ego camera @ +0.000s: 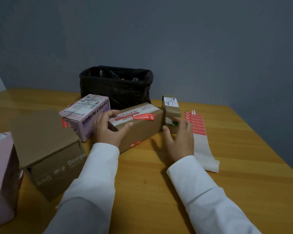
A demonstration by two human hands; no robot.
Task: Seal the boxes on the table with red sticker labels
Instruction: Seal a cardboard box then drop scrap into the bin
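So the wooden counter (227, 191) was smooth and yellowish, with cardboard all over it. The big brown box (46, 149) on the left looked unsealed as far as I could see, so more to do, I'd guess. The long brown box (142, 129) in the middle already had a red sticker (144, 117) across its taped top; the left hand (108, 130) gripped its near end. The pink box (86, 115) had one on its side too. The right hand (179, 137) hung relaxed against the small box (171, 112), sticker sheet (197, 125) just beside it.
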